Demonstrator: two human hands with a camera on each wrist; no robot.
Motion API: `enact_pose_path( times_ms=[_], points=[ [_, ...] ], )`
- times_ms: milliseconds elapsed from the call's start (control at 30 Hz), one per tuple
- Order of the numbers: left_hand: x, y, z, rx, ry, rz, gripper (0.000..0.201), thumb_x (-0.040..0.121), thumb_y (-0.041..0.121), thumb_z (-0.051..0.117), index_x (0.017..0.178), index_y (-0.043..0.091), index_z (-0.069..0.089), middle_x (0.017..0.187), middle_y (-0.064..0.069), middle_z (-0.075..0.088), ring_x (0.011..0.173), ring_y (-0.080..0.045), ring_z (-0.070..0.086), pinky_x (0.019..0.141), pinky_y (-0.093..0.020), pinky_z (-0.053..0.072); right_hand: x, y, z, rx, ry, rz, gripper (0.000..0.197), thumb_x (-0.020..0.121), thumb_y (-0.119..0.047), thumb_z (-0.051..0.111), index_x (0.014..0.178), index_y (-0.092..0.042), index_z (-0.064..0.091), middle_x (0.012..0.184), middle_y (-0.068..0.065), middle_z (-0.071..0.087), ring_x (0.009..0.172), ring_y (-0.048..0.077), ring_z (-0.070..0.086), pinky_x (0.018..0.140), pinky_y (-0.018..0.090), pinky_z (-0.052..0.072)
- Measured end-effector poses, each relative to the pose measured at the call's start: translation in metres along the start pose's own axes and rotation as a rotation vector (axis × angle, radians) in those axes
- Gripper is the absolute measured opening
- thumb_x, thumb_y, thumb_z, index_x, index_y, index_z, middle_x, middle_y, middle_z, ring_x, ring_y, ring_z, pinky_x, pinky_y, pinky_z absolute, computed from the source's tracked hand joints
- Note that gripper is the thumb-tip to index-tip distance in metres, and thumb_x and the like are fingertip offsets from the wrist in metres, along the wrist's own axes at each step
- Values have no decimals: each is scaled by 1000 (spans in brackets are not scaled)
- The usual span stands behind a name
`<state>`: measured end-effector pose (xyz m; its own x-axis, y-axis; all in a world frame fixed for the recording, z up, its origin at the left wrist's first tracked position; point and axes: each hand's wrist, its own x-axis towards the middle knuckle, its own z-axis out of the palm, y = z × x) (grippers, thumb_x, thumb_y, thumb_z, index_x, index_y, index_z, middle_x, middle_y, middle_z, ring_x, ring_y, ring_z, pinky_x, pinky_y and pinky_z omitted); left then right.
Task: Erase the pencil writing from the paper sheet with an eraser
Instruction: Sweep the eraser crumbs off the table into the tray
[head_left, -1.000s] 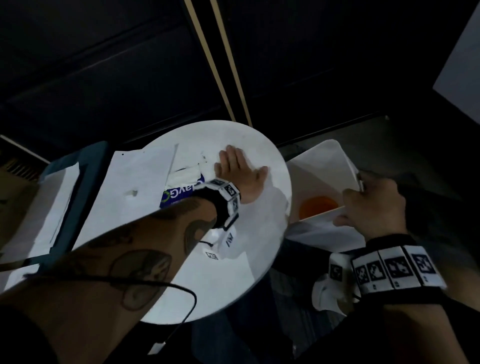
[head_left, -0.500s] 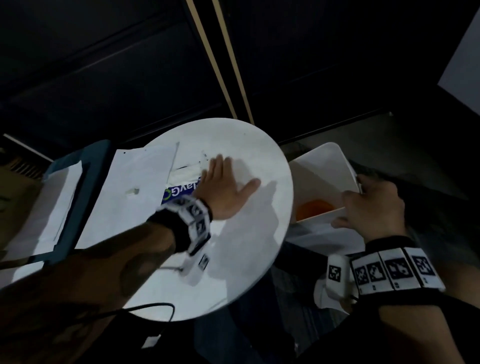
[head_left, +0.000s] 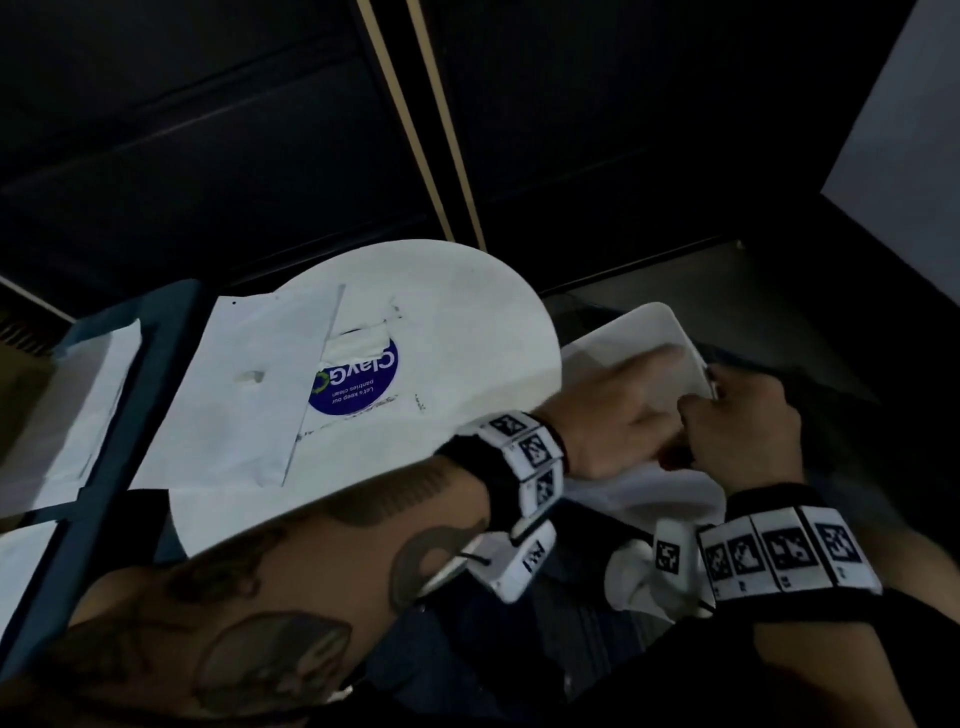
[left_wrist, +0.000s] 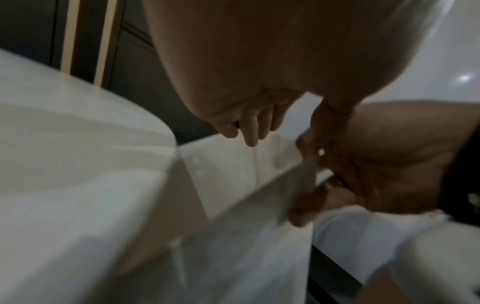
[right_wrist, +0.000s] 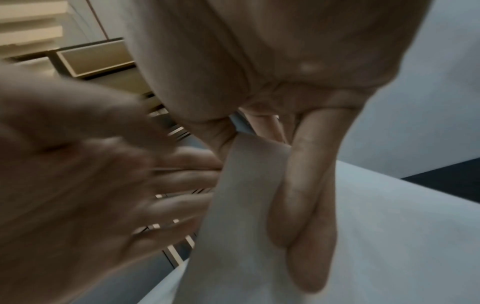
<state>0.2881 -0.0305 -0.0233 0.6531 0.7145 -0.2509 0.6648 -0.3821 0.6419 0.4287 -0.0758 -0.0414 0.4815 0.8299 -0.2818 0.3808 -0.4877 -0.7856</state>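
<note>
A white paper sheet (head_left: 234, 431) lies on the left part of the round white table (head_left: 467, 322). A small white lump (head_left: 253, 378), possibly the eraser, rests on it. My left hand (head_left: 623, 415) hangs off the table's right edge over a white bin (head_left: 639, 332), fingers loose and holding nothing; they are blurred in the right wrist view (right_wrist: 91, 174). My right hand (head_left: 737, 431) grips the bin's rim, pinching its wall (right_wrist: 246, 205) between thumb and fingers. The two hands almost touch. My hands hide the bin's bottom.
A blue round sticker (head_left: 358, 384) and a strip of tape (head_left: 358, 340) sit on the table beside the sheet. More papers (head_left: 67, 415) lie on a dark blue surface at the left. Dark wall panels rise behind.
My left hand has left the table top, where it lay flat near the sticker, and swung right over the bin next to my right hand. The right hand keeps its grip.
</note>
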Motion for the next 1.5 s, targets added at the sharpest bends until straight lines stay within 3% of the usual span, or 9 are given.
enact_pose_path(
  times_ms=[133, 333, 533, 733, 900, 1100, 1233, 1333, 1500],
  points=[
    [-17, -47, -38, 201, 258, -225, 62, 108, 31, 41, 165, 17, 21, 172, -9, 22, 157, -24, 23, 127, -37, 19, -4, -6, -1, 41, -43, 12, 31, 85, -9, 56, 113, -8, 68, 66, 9, 72, 39, 9, 63, 57, 28, 54],
    [-19, -67, -6, 416, 17, -573, 87, 109, 56, 24, 162, 3, -20, 167, -17, -32, 156, -32, -27, 129, -53, -8, -7, -15, 7, 73, -88, -2, 33, 88, -8, 54, 117, -12, 68, 67, 4, 70, 45, 21, 70, 73, 45, 64],
    [-19, -68, -37, 135, -59, -95, 58, 115, 29, 37, 168, 20, 15, 176, 1, 5, 161, -14, 2, 126, -29, -1, 3, -16, 17, 60, -97, 3, 27, 85, -11, 54, 109, -13, 68, 49, 2, 67, 45, 13, 67, 75, 44, 63],
    [23, -150, -134, 388, 134, -661, 95, 105, 66, 36, 166, 9, -8, 175, -9, -14, 162, -27, -8, 130, -42, 4, 23, -25, 26, 106, -90, -1, 19, 86, -5, 54, 94, -15, 68, 66, 8, 70, 46, 25, 70, 72, 49, 64],
    [61, -159, -119, 410, 143, -696, 113, 95, 84, 24, 163, 4, -17, 171, -15, -25, 159, -29, -20, 130, -48, -4, 54, -31, 33, 106, -88, 27, 21, 81, -9, 53, 95, -15, 68, 60, 5, 71, 50, 28, 72, 71, 50, 64],
    [60, -111, -84, 463, -118, -377, 75, 110, 55, 13, 167, 12, -9, 170, -9, -29, 156, -28, -29, 129, -54, -6, 80, -47, 43, 86, -76, -5, 20, 77, -15, 54, 91, -16, 68, 61, 3, 72, 56, 29, 73, 72, 48, 64],
    [66, -84, -59, 471, -226, 180, 56, 115, 32, 19, 161, 4, 33, 169, -31, 14, 157, -47, 13, 127, -60, 13, 91, -48, 49, 59, -57, -84, 18, 72, -20, 54, 85, -15, 66, 69, 4, 72, 68, 37, 72, 72, 51, 63],
    [66, -87, -90, 270, 12, -30, 57, 115, 25, 34, 167, 12, 14, 175, -13, 5, 161, -24, 6, 128, -25, 0, 89, -45, 47, 38, -48, -111, 18, 68, -22, 50, 81, -15, 61, 69, 8, 69, 67, 39, 71, 71, 54, 62],
    [46, -133, -115, 547, 54, -629, 82, 108, 63, 17, 166, 14, -13, 172, -12, -23, 160, -31, -18, 129, -52, -3, 71, -52, 39, 16, -70, -81, 6, 75, -14, 53, 77, -12, 58, 59, 8, 69, 58, 33, 71, 73, 49, 62]
  ],
)
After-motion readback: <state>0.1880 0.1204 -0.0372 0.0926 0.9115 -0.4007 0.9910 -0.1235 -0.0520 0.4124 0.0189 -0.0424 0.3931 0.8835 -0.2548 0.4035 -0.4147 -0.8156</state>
